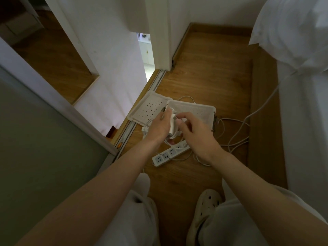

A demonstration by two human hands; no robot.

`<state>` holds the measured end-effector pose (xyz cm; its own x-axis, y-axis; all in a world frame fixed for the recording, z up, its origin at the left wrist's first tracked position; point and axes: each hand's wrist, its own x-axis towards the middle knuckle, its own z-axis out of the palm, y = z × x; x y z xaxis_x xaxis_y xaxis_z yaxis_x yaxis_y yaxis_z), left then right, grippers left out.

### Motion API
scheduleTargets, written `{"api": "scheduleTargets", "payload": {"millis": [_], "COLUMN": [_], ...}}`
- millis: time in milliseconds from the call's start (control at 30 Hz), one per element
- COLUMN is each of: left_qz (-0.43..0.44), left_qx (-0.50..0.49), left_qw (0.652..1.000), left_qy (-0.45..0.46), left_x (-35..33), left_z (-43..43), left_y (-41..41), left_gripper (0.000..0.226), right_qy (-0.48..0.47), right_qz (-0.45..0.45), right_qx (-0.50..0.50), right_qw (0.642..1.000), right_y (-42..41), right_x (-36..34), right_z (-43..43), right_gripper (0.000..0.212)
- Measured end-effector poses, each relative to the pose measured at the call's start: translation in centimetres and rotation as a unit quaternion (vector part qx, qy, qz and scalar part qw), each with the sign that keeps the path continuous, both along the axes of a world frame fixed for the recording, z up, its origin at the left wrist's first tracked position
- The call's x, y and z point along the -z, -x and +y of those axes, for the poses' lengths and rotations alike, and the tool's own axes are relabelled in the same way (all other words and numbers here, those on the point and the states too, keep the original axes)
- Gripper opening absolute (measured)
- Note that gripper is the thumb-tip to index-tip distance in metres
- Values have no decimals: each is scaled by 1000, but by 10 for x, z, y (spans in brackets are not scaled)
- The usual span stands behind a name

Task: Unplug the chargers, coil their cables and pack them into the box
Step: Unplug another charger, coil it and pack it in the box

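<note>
My left hand grips a white charger block above the floor, with loops of its thin white cable hanging below the hand. My right hand pinches that cable beside the block, fingers curled. Behind both hands lies the open white perforated box with its lid folded out to the left. A white power strip lies on the wooden floor under my hands. Another white block shows partly beside my left wrist.
White cables trail over the floor on the right toward the bed. A sliding door track and white wall run along the left. My legs and a pale clog are at the bottom.
</note>
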<state>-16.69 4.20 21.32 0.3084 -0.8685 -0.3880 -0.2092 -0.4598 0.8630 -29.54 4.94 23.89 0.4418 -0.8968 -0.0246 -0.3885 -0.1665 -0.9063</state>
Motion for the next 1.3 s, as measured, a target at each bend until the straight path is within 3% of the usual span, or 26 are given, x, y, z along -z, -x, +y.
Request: {"api": "scheduleTargets", "payload": {"millis": [233, 400, 533, 633, 733, 933, 1000, 1100, 1167, 1300], "left_qz": [-32, -25, -48, -39, -26, 101, 133, 164, 162, 155], "left_qx": [23, 17, 35, 27, 11, -40, -68, -90, -85, -54], "left_qw": [999, 999, 998, 999, 1000, 994, 989, 982, 983, 986], "left_qy": [19, 17, 13, 6, -2, -13, -18, -10, 1, 33], "left_x": [3, 6, 5, 10, 12, 6, 1, -5, -7, -12], "left_z": [1, -2, -2, -2, -7, -9, -9, -9, -9, -7], "left_y": [6, 9, 10, 4, 0, 4, 6, 8, 9, 14], "left_gripper": [41, 48, 43, 36, 40, 48, 42, 32, 30, 33], "right_qy": [-12, 83, 143, 53, 80, 36, -50, -244, -289, -281], "right_qz": [43, 101, 57, -49, -95, -152, -173, -193, -168, -87], "right_qx": [20, 45, 48, 37, 40, 101, 183, 260, 267, 228], "right_qw": [999, 990, 987, 997, 992, 983, 967, 914, 904, 928], "right_y": [3, -3, -7, -10, -10, -6, -1, 9, 12, 17], "right_x": [8, 10, 2, -7, -13, -25, -27, -24, -17, -4], "right_z": [-10, -2, 8, 11, 12, 6, -5, -22, -28, -36], "right_gripper": [7, 17, 27, 18, 11, 11, 13, 20, 25, 32]}}
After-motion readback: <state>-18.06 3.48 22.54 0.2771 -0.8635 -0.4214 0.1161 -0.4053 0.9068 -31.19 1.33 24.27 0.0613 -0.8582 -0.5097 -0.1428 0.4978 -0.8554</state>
